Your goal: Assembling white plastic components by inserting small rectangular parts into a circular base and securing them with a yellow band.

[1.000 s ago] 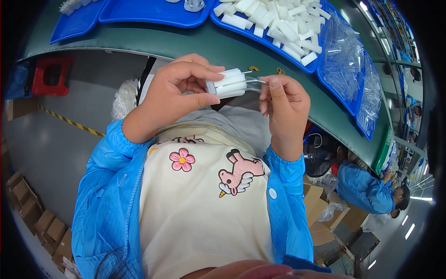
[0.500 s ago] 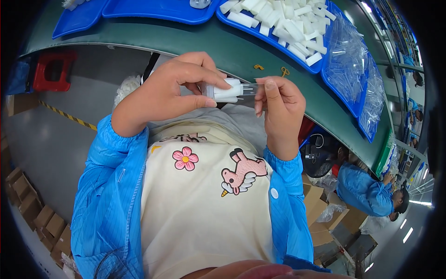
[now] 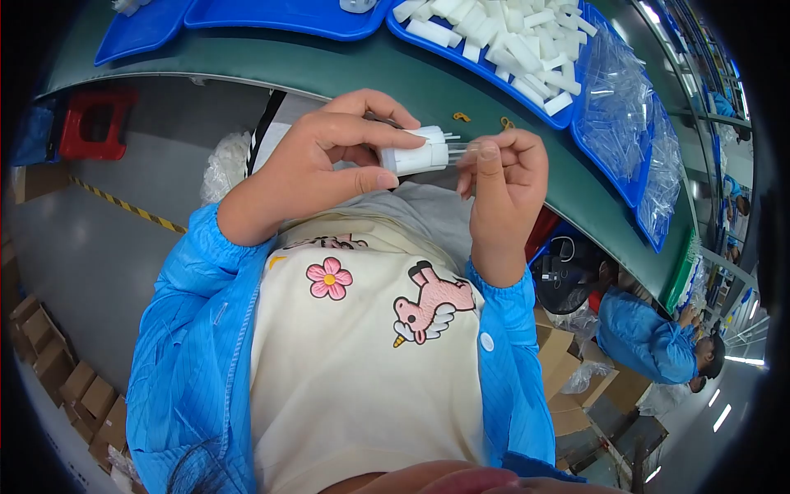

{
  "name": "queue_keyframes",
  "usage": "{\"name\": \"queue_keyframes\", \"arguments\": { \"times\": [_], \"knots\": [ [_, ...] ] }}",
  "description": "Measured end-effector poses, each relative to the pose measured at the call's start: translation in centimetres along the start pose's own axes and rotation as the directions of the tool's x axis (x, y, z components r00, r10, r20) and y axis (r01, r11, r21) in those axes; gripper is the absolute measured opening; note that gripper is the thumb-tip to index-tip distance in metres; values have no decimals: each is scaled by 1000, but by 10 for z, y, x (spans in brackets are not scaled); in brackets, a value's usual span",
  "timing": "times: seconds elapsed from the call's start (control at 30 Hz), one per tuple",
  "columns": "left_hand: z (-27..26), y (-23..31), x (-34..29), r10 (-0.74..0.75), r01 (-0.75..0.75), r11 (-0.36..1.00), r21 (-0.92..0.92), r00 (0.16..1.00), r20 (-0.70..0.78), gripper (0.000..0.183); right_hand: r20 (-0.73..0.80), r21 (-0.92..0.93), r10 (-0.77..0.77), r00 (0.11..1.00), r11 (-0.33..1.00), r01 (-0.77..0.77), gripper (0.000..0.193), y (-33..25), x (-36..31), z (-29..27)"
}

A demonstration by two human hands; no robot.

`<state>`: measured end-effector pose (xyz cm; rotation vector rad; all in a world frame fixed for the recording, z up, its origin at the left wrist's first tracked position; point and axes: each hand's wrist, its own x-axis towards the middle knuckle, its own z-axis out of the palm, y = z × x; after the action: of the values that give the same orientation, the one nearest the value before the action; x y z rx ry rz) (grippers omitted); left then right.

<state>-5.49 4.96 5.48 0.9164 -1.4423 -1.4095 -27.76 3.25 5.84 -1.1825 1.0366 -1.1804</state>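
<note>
1. Closest is the person's cream shirt (image 3: 362,387), with a pink flower and a pink horned animal on it, under an open blue jacket (image 3: 177,321).
2. Beyond the shirt, the left hand (image 3: 317,160) grips a white bundle (image 3: 426,158), thumb on the near side and fingers on the far side; the bundle lies sideways, roughly cylindrical, in front of the tabletop's near edge.
3. The right hand (image 3: 506,177) has its thumb and forefinger pinched on thin clear strips (image 3: 458,148) that stick out from the bundle's right end; the exact contact is blurred.
4. Past the hands is the green tabletop (image 3: 263,62), its near edge curving across the view.
5. On it, close to that edge and beyond the right hand, lie a small orange piece (image 3: 462,117) and, just right of it, a looped orange piece (image 3: 507,123).
6. Farther in, a blue tray (image 3: 461,63) carries a heap of white blocks (image 3: 518,53); toward the tabletop's right edge, clear plastic pieces (image 3: 617,107) fill more blue trays.
7. Toward the tabletop's far left corner are a wide blue tray (image 3: 280,20) and a smaller one (image 3: 136,43).
8. Well off to the right, a co-worker in blue (image 3: 646,336) is at the same side of the tabletop.
</note>
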Motion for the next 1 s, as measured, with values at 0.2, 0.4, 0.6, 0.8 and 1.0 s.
{"name": "queue_keyframes", "arguments": {
  "times": [0.2, 0.4, 0.6, 0.8, 1.0],
  "knots": [
    [1, -12, -1, 29, -34, 965, -260, 999, -22, 33, 2, -130, -332, 943, 935, 330, 26, 11, -3, 5],
    [2, -20, 2, 159, -161, 929, -332, 987, -32, 36, 29, -228, -377, 926, 899, 373, 35, 5, -4, 7],
    [4, -19, 0, 166, -177, 919, -353, 984, -62, 48, 52, -178, -405, 913, 896, 408, 40, 8, -4, 15],
    [4, -22, 3, 218, -213, 915, -344, 976, -24, 53, 110, -72, -407, 907, 907, 416, 44, 15, -12, 27],
    [0, -28, -1, 221, -214, 918, -333, 975, -18, 57, 142, -193, -486, 863, 841, 505, 44, 19, -7, 28]
  ]
}}
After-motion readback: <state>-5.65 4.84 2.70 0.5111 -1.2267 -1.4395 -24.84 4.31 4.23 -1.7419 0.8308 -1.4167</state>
